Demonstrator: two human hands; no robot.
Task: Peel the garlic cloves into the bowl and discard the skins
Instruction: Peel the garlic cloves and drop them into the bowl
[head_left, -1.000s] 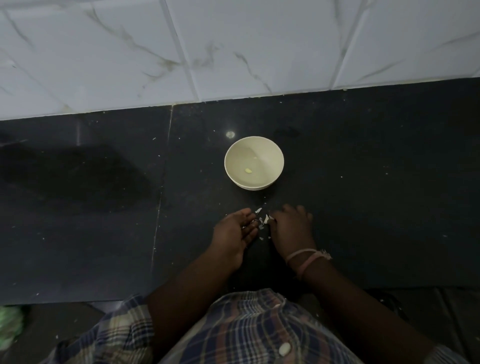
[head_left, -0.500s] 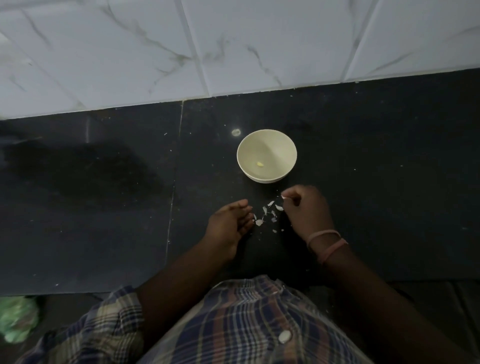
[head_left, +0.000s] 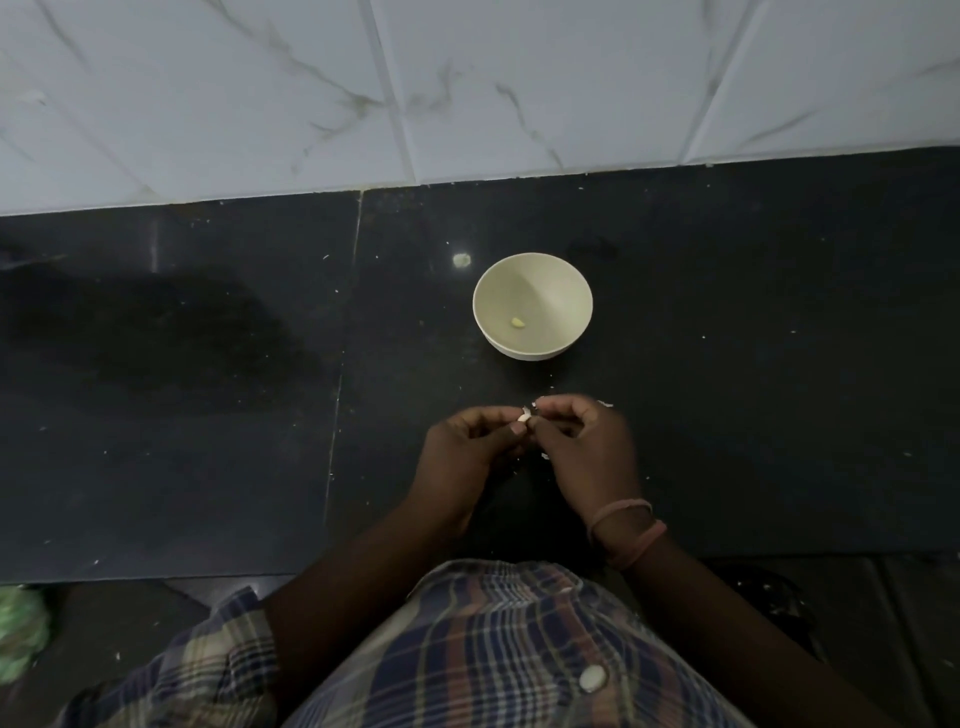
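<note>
A cream bowl (head_left: 532, 291) stands on the black counter with one peeled garlic clove (head_left: 518, 323) lying inside it. Just in front of the bowl my two hands meet above the counter. My left hand (head_left: 467, 452) pinches a small pale garlic clove (head_left: 524, 416) between thumb and fingertips. My right hand (head_left: 584, 452), with pink bands at the wrist, has its fingers curled against the same clove from the right. Bits of white skin (head_left: 544, 456) lie on the counter under and beside the hands, mostly hidden by them.
A white marble-patterned tiled wall (head_left: 467, 88) runs along the back of the counter (head_left: 208, 415). A seam crosses the counter left of the hands. Something green (head_left: 21, 634) lies below the counter's front edge at the far left. My plaid shirt fills the bottom.
Both hands lifted off the counter and came together; the right hand brought a clove to the left hand's fingertips. The skin pieces that lay between them are now mostly covered.
</note>
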